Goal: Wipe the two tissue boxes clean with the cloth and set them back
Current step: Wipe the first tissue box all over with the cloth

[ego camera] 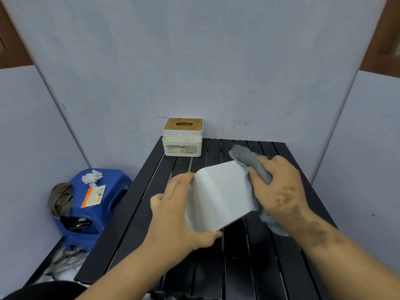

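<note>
My left hand (175,211) grips a plain white tissue box (218,195), held tilted above the black slatted table (238,267) with a smooth white face turned toward me. My right hand (279,187) is closed on a grey cloth (249,159) and presses it against the box's right side; part of the cloth hangs below the hand. A second tissue box (183,138), white and speckled with a wooden slotted lid, stands upright at the table's far left corner, apart from both hands.
A blue plastic stool (104,215) stands left of the table, carrying a crumpled tissue (92,178), an orange-and-white packet (93,195) and an olive cloth (61,198). Grey panels wall in the back and both sides.
</note>
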Demonstrator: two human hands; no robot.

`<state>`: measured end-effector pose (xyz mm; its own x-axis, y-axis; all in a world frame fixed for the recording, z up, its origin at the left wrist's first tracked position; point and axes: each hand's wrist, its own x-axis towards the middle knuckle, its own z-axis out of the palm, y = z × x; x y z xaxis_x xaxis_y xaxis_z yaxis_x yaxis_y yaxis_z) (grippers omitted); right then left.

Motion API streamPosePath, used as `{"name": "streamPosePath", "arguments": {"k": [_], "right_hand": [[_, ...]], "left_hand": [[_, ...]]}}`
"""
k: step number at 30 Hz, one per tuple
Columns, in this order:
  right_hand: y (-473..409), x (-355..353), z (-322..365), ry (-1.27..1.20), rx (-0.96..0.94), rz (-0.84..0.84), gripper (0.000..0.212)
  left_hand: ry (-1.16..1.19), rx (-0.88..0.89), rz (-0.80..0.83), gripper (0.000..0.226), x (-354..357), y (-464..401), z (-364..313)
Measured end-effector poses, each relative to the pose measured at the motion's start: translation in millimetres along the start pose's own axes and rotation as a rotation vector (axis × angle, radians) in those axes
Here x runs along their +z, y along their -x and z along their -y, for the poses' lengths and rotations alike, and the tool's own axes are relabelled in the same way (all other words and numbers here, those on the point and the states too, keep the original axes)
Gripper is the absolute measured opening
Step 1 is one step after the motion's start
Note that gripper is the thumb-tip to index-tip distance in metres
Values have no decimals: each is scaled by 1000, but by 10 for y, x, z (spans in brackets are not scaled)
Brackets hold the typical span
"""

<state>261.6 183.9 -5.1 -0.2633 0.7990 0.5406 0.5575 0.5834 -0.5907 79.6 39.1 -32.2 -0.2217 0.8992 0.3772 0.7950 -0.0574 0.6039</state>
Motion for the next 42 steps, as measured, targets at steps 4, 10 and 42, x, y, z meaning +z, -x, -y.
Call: {"name": "streamPosePath", "arguments": {"k": [4,10,42], "right_hand": [[348,165,498,10,-369,86,40],[-30,22,11,-51,57,64,16],[207,-70,-191,119,47,53,38]], "left_hand": [[25,8,-15,92,28,22,44],[27,-61,-23,105,38,28,83],[82,-99,-87,106,174,-27,169]]}}
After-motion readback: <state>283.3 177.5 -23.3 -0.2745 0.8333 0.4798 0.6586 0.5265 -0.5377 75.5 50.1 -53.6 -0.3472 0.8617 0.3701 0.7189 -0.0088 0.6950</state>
